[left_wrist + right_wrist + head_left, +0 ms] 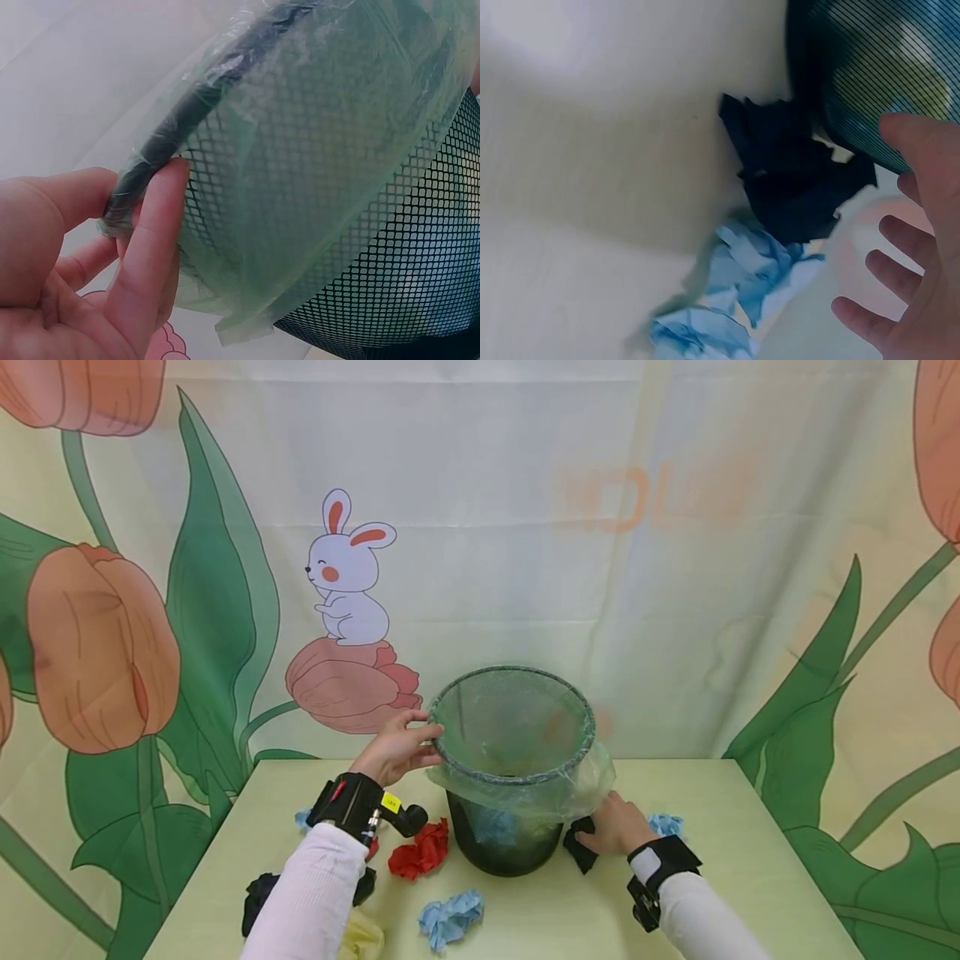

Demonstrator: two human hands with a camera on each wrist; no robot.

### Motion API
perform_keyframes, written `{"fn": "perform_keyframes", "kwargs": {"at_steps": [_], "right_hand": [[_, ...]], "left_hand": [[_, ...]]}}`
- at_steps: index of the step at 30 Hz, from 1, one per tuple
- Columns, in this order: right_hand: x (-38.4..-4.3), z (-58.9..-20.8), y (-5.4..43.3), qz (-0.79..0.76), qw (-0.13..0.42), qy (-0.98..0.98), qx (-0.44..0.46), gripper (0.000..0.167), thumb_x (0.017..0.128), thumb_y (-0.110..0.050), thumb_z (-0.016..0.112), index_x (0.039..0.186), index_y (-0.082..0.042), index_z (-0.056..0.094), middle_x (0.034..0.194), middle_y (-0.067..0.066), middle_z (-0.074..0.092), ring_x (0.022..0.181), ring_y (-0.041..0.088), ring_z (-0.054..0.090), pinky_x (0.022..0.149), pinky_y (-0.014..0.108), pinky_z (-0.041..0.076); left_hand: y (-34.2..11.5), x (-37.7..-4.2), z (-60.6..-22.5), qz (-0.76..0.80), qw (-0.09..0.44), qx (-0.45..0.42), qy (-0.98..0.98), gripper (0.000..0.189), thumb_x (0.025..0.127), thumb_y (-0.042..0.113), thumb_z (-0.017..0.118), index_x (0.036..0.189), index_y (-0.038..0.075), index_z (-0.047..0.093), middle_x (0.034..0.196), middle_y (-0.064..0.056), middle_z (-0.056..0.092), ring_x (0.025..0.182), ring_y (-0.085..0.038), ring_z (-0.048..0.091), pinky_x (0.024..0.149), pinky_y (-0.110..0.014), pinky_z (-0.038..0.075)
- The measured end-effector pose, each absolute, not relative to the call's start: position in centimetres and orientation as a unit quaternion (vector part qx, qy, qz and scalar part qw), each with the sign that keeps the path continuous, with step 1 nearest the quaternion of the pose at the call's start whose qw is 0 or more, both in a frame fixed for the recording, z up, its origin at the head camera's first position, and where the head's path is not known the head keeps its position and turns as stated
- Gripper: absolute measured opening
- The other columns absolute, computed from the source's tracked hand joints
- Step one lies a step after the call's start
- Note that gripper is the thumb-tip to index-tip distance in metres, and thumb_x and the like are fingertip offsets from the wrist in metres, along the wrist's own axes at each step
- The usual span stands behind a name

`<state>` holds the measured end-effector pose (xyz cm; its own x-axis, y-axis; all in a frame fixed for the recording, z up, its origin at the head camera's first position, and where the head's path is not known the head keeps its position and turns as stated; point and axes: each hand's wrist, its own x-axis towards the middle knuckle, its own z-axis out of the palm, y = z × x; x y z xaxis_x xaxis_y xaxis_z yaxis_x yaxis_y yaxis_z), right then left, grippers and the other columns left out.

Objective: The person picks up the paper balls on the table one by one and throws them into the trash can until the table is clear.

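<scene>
A black mesh wastebasket stands on the table, lined with a thin green plastic bag folded over its rim. My left hand pinches the bag-covered rim between thumb and fingers; the left wrist view shows the same grip. Right of the basket, my right hand reaches down beside a crumpled black paper. In the right wrist view its fingers are spread, with nothing held between them. Crumpled light blue paper lies by the black one. Blue and yellow shapes show through the mesh.
Left of the basket lies crumpled red paper, with blue paper nearer the front. Black paper and yellow paper are partly behind my left arm. A printed cloth backdrop hangs behind the table.
</scene>
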<state>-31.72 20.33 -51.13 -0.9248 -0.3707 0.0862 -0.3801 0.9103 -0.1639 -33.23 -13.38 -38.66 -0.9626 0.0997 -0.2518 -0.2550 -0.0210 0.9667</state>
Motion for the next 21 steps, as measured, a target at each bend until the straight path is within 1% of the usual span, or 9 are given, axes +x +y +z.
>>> {"fn": "perform_keyframes", "kwargs": {"at_steps": [3, 5, 7, 10, 12, 14, 18, 21], "right_hand": [[-31.4, -51.9, 20.2, 0.079, 0.029, -0.975, 0.204, 0.051, 0.076, -0.032, 0.073, 0.12, -0.012, 0.054, 0.111, 0.015, 0.057, 0.098, 0.036, 0.055, 0.07, 0.05, 0.051], [-31.2, -52.3, 20.1, 0.071, 0.028, -0.975, 0.209, 0.05, 0.076, -0.033, 0.073, 0.12, -0.014, 0.056, 0.107, 0.015, 0.058, 0.094, 0.036, 0.057, 0.067, 0.049, 0.051], [-31.0, -52.8, 20.0, 0.06, 0.023, -0.976, 0.208, 0.049, 0.077, -0.034, 0.072, 0.119, -0.014, 0.058, 0.105, 0.015, 0.058, 0.093, 0.035, 0.056, 0.067, 0.049, 0.05], [-30.7, -53.3, 19.8, 0.056, 0.011, -0.978, 0.201, 0.051, 0.078, -0.034, 0.071, 0.123, -0.013, 0.057, 0.109, 0.017, 0.057, 0.098, 0.036, 0.054, 0.07, 0.052, 0.048], [-30.6, -53.7, 19.8, 0.054, 0.006, -0.978, 0.2, 0.055, 0.079, -0.034, 0.07, 0.126, -0.012, 0.054, 0.116, 0.018, 0.055, 0.105, 0.036, 0.051, 0.074, 0.054, 0.047], [-30.5, -54.0, 19.7, 0.059, 0.007, -0.978, 0.201, 0.058, 0.079, -0.033, 0.071, 0.13, -0.012, 0.052, 0.12, 0.018, 0.054, 0.109, 0.037, 0.049, 0.075, 0.056, 0.046], [-30.5, -54.5, 19.7, 0.055, 0.015, -0.977, 0.205, 0.061, 0.079, -0.034, 0.07, 0.132, -0.013, 0.05, 0.123, 0.017, 0.052, 0.11, 0.036, 0.047, 0.076, 0.055, 0.046], [-30.5, -54.9, 19.9, 0.049, 0.027, -0.976, 0.209, 0.061, 0.077, -0.035, 0.072, 0.13, -0.014, 0.052, 0.122, 0.015, 0.053, 0.108, 0.036, 0.048, 0.075, 0.054, 0.047]], "left_hand": [[-13.4, -33.2, -38.7, 0.712, 0.126, -0.057, 0.689, 0.05, 0.093, 0.012, 0.054, 0.136, 0.007, 0.03, 0.111, -0.012, 0.041, 0.072, -0.017, 0.049, 0.066, -0.025, 0.056], [-13.4, -33.3, -38.7, 0.712, 0.126, -0.055, 0.689, 0.051, 0.093, 0.012, 0.054, 0.137, 0.007, 0.029, 0.112, -0.012, 0.04, 0.072, -0.017, 0.049, 0.065, -0.024, 0.056], [-13.4, -33.3, -38.7, 0.712, 0.127, -0.053, 0.689, 0.051, 0.093, 0.011, 0.054, 0.137, 0.006, 0.028, 0.112, -0.013, 0.04, 0.072, -0.017, 0.05, 0.065, -0.024, 0.056], [-13.4, -33.3, -38.7, 0.712, 0.126, -0.057, 0.688, 0.05, 0.093, 0.012, 0.054, 0.137, 0.007, 0.029, 0.113, -0.012, 0.04, 0.073, -0.017, 0.049, 0.065, -0.024, 0.056], [-13.4, -33.3, -38.8, 0.711, 0.124, -0.056, 0.69, 0.05, 0.093, 0.012, 0.054, 0.137, 0.007, 0.029, 0.114, -0.013, 0.04, 0.073, -0.017, 0.049, 0.065, -0.024, 0.056], [-13.3, -33.3, -38.8, 0.711, 0.123, -0.059, 0.69, 0.05, 0.093, 0.012, 0.054, 0.136, 0.007, 0.03, 0.114, -0.013, 0.04, 0.073, -0.017, 0.049, 0.065, -0.025, 0.056], [-13.3, -33.3, -38.8, 0.709, 0.122, -0.062, 0.692, 0.05, 0.093, 0.012, 0.054, 0.137, 0.008, 0.03, 0.114, -0.013, 0.04, 0.074, -0.017, 0.049, 0.067, -0.025, 0.056], [-13.3, -33.2, -38.8, 0.709, 0.123, -0.058, 0.692, 0.051, 0.093, 0.012, 0.054, 0.138, 0.007, 0.029, 0.114, -0.013, 0.04, 0.074, -0.017, 0.05, 0.067, -0.025, 0.056]]}}
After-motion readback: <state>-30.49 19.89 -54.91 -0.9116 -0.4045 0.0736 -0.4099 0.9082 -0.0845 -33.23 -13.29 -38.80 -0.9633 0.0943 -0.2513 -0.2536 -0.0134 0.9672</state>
